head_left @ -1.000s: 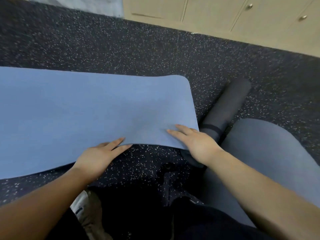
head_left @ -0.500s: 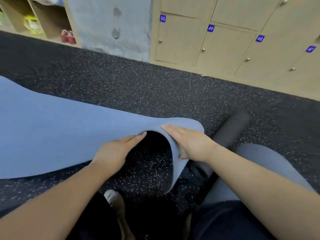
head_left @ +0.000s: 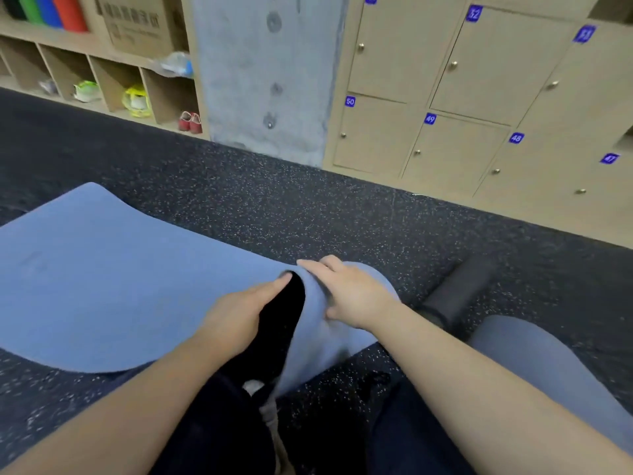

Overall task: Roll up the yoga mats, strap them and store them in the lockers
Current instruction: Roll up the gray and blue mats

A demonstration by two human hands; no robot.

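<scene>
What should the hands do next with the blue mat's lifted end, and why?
Probably tuck the curled end down and forward to start a tight first roll. The blue mat is mostly flat; its end arches loosely over a wide gap, with the left hand and right hand on it.

I see the blue yoga mat (head_left: 102, 279) spread over the speckled floor (head_left: 274, 207), its near end lifted and curled over into a loose fold. My left hand (head_left: 239, 317) grips that fold from the inside, fingers tucked under the mat's edge; my right hand (head_left: 349, 293) lies on top of the curl, fingers bent over it. Just right of the mat lies a dark rolled mat (head_left: 459, 289), and nearer me a grey mat (head_left: 534, 365). Beyond the mat stand numbered lockers (head_left: 455, 145) and a concrete pillar (head_left: 267, 77).
</scene>
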